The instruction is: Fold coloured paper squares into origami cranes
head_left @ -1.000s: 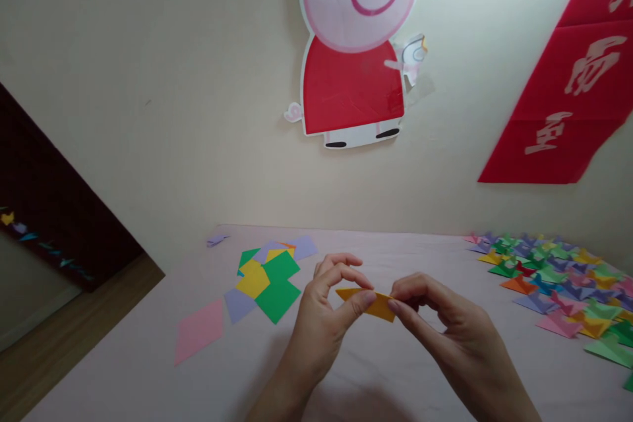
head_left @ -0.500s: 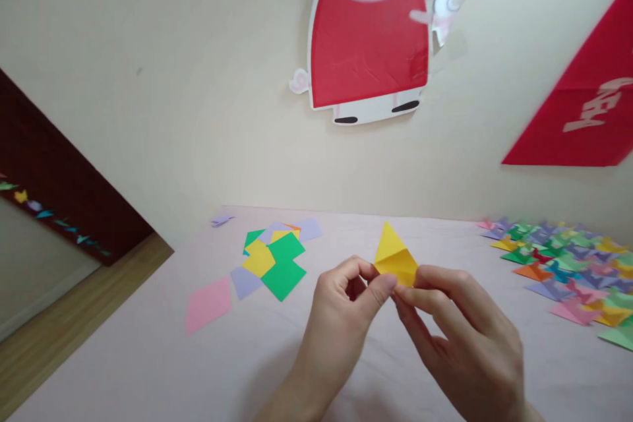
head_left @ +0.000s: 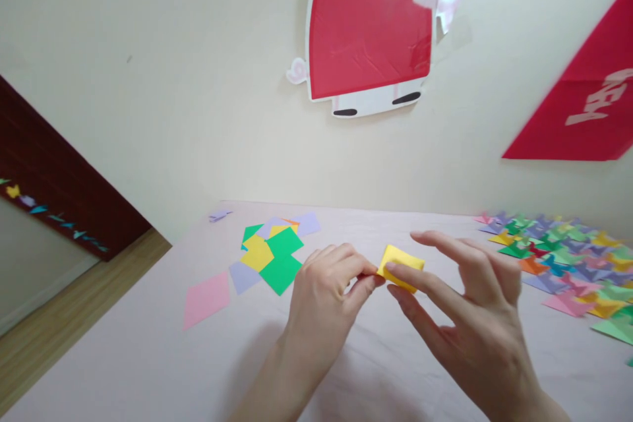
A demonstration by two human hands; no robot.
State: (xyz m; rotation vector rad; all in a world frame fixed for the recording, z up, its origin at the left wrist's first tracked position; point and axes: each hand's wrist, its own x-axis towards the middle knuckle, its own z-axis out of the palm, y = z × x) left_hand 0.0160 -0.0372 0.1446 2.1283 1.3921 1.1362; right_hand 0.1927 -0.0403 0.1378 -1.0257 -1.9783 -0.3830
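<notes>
A folded piece of yellow origami paper (head_left: pixel 403 257) is held up above the pale table, now a small squarish shape with a fold across it. My left hand (head_left: pixel 326 297) pinches its left corner between thumb and fingers. My right hand (head_left: pixel 469 303) has its fingers spread around the paper's right side. One of its fingertips rests on the yellow face, while the index finger stretches out above and the thumb sits apart below the lower edge. The back of the paper is hidden from me.
Loose paper squares lie to the left, among them a green sheet (head_left: pixel 281 270) and a pink sheet (head_left: pixel 208 299). Rows of folded paper cranes (head_left: pixel 564 254) cover the right side. A small lilac folded piece (head_left: pixel 220 215) lies at the far left, near the wall.
The yellow paper's pointed top has been folded down, leaving a shorter, squarer shape. My right hand's fingers have spread, one now lying across the paper's face. The left hand still pinches it.
</notes>
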